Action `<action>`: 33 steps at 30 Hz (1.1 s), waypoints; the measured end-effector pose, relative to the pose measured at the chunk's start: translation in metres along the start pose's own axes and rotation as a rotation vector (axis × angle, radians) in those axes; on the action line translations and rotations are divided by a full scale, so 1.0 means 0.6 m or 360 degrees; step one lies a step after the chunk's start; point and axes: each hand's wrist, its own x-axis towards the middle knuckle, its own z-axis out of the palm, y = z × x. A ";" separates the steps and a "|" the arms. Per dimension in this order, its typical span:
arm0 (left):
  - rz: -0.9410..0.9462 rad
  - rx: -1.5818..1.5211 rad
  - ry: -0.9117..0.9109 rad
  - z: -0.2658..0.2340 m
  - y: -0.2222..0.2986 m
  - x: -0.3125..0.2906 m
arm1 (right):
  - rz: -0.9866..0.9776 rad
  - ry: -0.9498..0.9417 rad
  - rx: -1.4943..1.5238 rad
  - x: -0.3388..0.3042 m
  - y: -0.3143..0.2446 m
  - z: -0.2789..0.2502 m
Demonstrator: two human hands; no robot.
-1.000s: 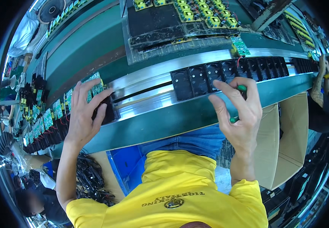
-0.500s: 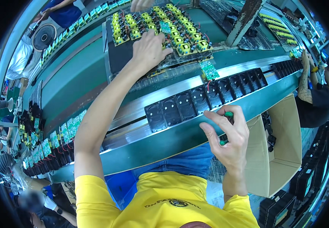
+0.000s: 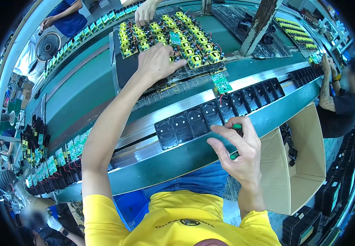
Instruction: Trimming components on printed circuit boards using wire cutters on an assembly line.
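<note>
My left hand (image 3: 157,63) reaches over the rows of circuit boards with yellow transformers (image 3: 196,61). Its thumb is spread from the fingers, and the fingertips are partly hidden among the boards. Lower down, my right hand (image 3: 243,149) curls around a green-handled tool (image 3: 237,127), whose working end I cannot see. Thumb and forefinger of that hand stand apart, close to a row of black plastic casings (image 3: 196,121) on the metal rail. A green circuit board (image 3: 221,83) with a red wire lies at the far side of that row. One more green board (image 3: 175,38) rests on top of the yellow ones.
Another person's hand (image 3: 145,13) is at the far edge of the boards. A rusty metal post (image 3: 261,28) rises behind. An open cardboard box (image 3: 273,172) with black parts stands at my right, near a co-worker (image 3: 341,98). Casings with boards (image 3: 51,166) line the left.
The other person's hand has come further into view over the far boards. My left hand stays over the boards; my right hand still curls around the green-handled tool. The whole view has shifted slightly.
</note>
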 end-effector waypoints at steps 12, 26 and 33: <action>-0.0437 -0.0229 -0.0096 0.003 -0.030 0.184 | 0.0031 0.0012 -0.0003 -0.014 0.012 -0.007; -0.0103 -0.2896 -0.0651 -0.187 0.025 -0.133 | 0.0093 0.0261 0.0371 0.041 -0.021 -0.026; -0.0185 -0.2762 -0.0886 -0.207 0.083 -0.308 | 0.0207 0.0079 0.1213 0.082 -0.040 0.038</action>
